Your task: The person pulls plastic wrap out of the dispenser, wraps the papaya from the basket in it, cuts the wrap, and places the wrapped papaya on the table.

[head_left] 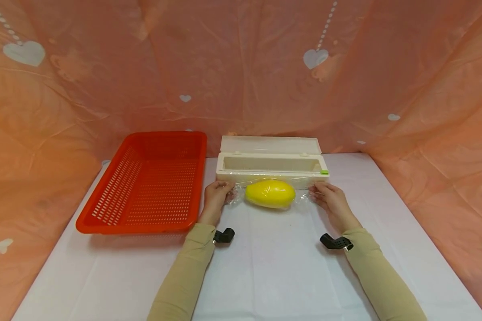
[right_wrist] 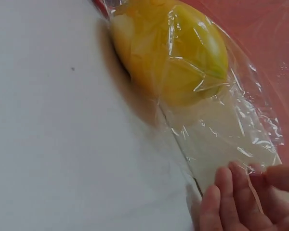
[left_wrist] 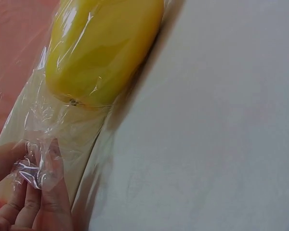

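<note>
A smooth yellow papaya-shaped fruit lies in front of the white box, covered by clear plastic wrap. My left hand pinches the bunched left end of the wrap between thumb and fingers, as the left wrist view shows close up. On the other side, my right hand pinches the right end of the wrap between thumb and forefinger. The wrap stretches between both hands across the fruit. Behind it, the long white wrap dispenser box stands with its lid raised and a green slider at its right end.
A red-orange perforated plastic basket stands at the left, close to my left forearm. The white-covered table meets a peach curtain with white hearts at the back and sides. Black wrist cameras hang from both sleeves.
</note>
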### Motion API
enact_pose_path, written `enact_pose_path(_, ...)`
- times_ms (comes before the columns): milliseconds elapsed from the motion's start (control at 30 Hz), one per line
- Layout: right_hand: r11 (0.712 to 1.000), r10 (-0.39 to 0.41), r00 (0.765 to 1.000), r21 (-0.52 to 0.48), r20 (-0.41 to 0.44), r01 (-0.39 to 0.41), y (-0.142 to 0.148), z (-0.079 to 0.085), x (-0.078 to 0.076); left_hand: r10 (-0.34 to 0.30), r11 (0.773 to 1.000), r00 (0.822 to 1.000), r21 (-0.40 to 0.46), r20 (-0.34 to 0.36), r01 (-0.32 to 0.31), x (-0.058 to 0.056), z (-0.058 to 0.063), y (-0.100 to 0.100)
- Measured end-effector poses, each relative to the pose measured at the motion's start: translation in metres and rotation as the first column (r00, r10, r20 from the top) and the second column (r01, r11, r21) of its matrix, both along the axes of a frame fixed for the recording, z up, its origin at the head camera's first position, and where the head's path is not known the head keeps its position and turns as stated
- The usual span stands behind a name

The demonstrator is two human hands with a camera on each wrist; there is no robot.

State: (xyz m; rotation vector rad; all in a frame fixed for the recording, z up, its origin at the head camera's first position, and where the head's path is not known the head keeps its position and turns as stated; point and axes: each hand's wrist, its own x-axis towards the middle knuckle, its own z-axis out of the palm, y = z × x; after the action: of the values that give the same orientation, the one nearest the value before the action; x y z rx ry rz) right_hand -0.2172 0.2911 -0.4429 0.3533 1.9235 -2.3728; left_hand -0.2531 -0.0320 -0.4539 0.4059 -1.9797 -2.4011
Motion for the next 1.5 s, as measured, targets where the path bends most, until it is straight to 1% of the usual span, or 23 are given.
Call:
enact_pose_path(100,0.991,0.133,0.991,0.013,-0.021,-0.133,0.002,0.0,0.003,-0.001,1.0,1.0,0.01,-0.002,0.001,0.0,0.001,0.0)
enact_pose_path(200,0.966,0.252,0.967,0.066,-0.045,-0.249,0.003,0.002,0.006,0.004,1.0,1.0,0.013,-0.007,-0.004,0.0,0.001,0.0)
enact_pose_path(267,0.947,0.306,0.95,0.124,-0.056,-0.298,0.004,0.004,0.008,0.007,1.0,1.0,0.012,-0.01,-0.007,0.0,0.001,0.0)
enact_pose_path(333,0.928,0.344,0.936,0.178,-0.069,-0.328,0.004,0.004,0.01,0.012,1.0,1.0,0.004,-0.011,-0.011,0.0,0.001,0.0)
enact_pose_path(400,0.906,0.369,0.925,0.258,-0.091,-0.336,0.004,0.003,0.011,0.012,1.0,1.0,0.002,-0.011,-0.012,0.0,0.002,0.0)
enact_pose_path(467,0.883,0.379,0.919,0.341,-0.112,-0.323,0.003,0.001,0.011,0.012,1.0,1.0,0.005,-0.008,-0.012,0.0,0.002,0.001)
enact_pose_path(533,0.856,0.363,0.926,0.429,-0.103,-0.288,0.002,-0.001,0.01,0.01,1.0,1.0,0.011,-0.002,-0.01,0.0,0.002,0.001)
enact_pose_path(600,0.849,0.314,0.946,0.469,-0.075,-0.244,0.0,-0.003,0.008,0.007,1.0,1.0,0.016,0.004,-0.007,0.0,0.002,0.001)
enact_pose_path(667,0.849,0.25,0.967,0.49,-0.044,-0.197,0.0,-0.004,0.007,0.002,1.0,1.0,0.019,0.011,-0.002,0.0,0.003,0.001)
enact_pose_path(700,0.854,0.22,0.975,0.49,-0.035,-0.175,0.0,-0.005,0.006,-0.002,1.0,1.0,0.02,0.011,0.002,0.0,0.002,0.001)
enact_pose_path(800,0.869,0.156,0.988,0.477,-0.016,-0.13,0.002,-0.005,0.004,-0.024,0.999,1.0,0.021,0.013,0.024,0.0,0.002,0.0)
enact_pose_path(900,0.882,0.135,0.991,0.457,-0.009,-0.116,0.003,-0.004,0.003,-0.076,0.997,0.997,0.031,0.009,0.076,-0.002,-0.001,-0.003)
enact_pose_path(1000,0.901,0.132,0.991,0.417,0.009,-0.123,0.004,-0.003,0.0,-0.144,0.988,0.99,0.058,-0.002,0.144,-0.003,-0.003,-0.008)
enact_pose_path(1100,0.932,0.125,0.991,0.337,0.037,-0.13,0.004,-0.004,-0.003,-0.188,0.978,0.982,0.095,0.004,0.187,-0.004,-0.006,-0.013)
enact_pose_path(1233,0.962,0.132,0.987,0.227,0.089,-0.149,0.006,-0.007,-0.009,-0.182,0.978,0.982,0.116,0.056,0.175,-0.004,-0.007,-0.017)
enact_pose_path(1333,0.97,0.125,0.985,0.192,0.118,-0.147,0.009,-0.009,-0.012,-0.179,0.979,0.979,0.116,0.094,0.168,-0.002,-0.007,-0.018)
enact_pose_path(1400,0.972,0.117,0.987,0.19,0.112,-0.137,0.011,-0.009,-0.014,-0.184,0.978,0.979,0.112,0.088,0.174,-0.001,-0.007,-0.017)
enact_pose_path(1500,0.971,0.117,0.991,0.204,0.07,-0.129,0.013,-0.008,-0.02,-0.179,0.979,0.982,0.109,0.054,0.172,0.0,-0.005,-0.017)
